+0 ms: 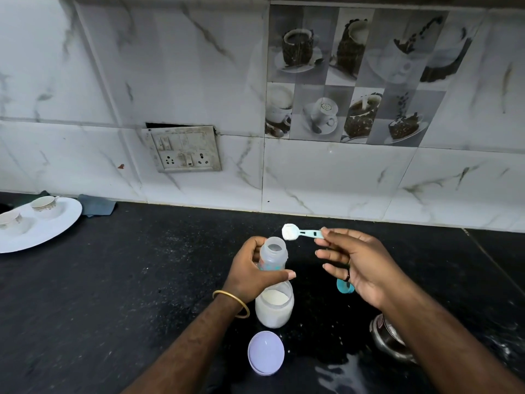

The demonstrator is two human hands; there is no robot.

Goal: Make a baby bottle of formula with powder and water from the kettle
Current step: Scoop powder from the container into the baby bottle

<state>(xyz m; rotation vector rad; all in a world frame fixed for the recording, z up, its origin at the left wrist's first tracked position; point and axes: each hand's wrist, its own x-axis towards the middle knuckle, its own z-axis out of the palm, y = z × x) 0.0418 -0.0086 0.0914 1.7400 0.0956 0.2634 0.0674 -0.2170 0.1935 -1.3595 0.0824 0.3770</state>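
Our right hand (pixel 359 265) pinches the far end of the small teal plastic scoop (pixel 302 232) between thumb and forefinger, the other fingers fanned loose, so the heaped white powder rides level and just above and beside the mouth of the clear plastic baby bottle (pixel 273 254). Our left hand (pixel 251 270) wraps the bottle's body, thumb across the front, to keep it upright and steady on the black speckled stone counter (pixel 127 280) while we tip; it sits low on the body, leaving the mouth clear. Just in front of the bottle stands the open translucent jar of white formula powder (pixel 274 305), close so each scoop travels little. Its round lilac plastic lid (pixel 265 352) lies nearer us than the bottle. A steel vessel (pixel 390 341), perhaps the kettle, waits right of the bottle and closer in. We judge the powder step underway, water not yet poured.
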